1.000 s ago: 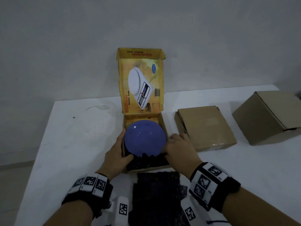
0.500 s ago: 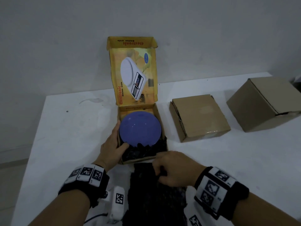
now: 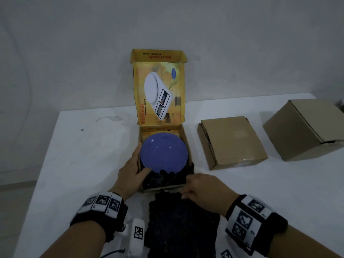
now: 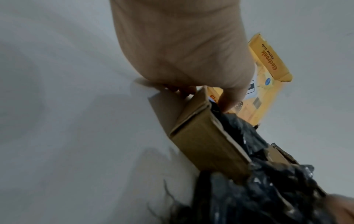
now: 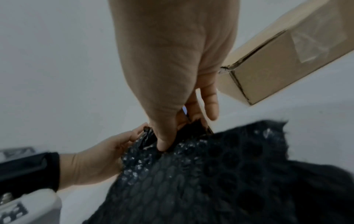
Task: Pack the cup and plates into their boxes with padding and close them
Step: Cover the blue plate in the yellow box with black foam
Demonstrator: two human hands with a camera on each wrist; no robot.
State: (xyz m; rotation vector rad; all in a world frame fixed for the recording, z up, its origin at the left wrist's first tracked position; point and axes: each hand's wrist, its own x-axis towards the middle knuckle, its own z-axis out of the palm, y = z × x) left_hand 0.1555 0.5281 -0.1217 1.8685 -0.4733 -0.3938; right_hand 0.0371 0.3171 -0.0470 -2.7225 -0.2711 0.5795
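Note:
A blue plate [image 3: 163, 152] lies in the open yellow box [image 3: 186, 146] on crumpled black bubble wrap [image 3: 163, 180]. The box's printed lid [image 3: 160, 94] stands upright at the back. My left hand [image 3: 137, 164] grips the box's left wall, fingers outside and thumb over the rim by the plate's edge. In the left wrist view that hand [image 4: 205, 97] clamps the cardboard wall [image 4: 206, 144]. A flat sheet of black bubble wrap [image 3: 182, 220] lies in front of the box. My right hand [image 3: 186, 192] pinches its far edge, thumb pressed into the bubbles [image 5: 210, 174].
Two closed brown cardboard boxes stand to the right, a flat one [image 3: 232, 140] and a taller one [image 3: 305, 127]. The white table [image 3: 83, 155] ends at a wall behind the boxes. A white tagged device [image 3: 137, 237] lies at the near edge between my wrists.
My right hand left the right side of the plate, came back to the sheet in front of the box and took hold of its far edge. My left hand stayed on the box.

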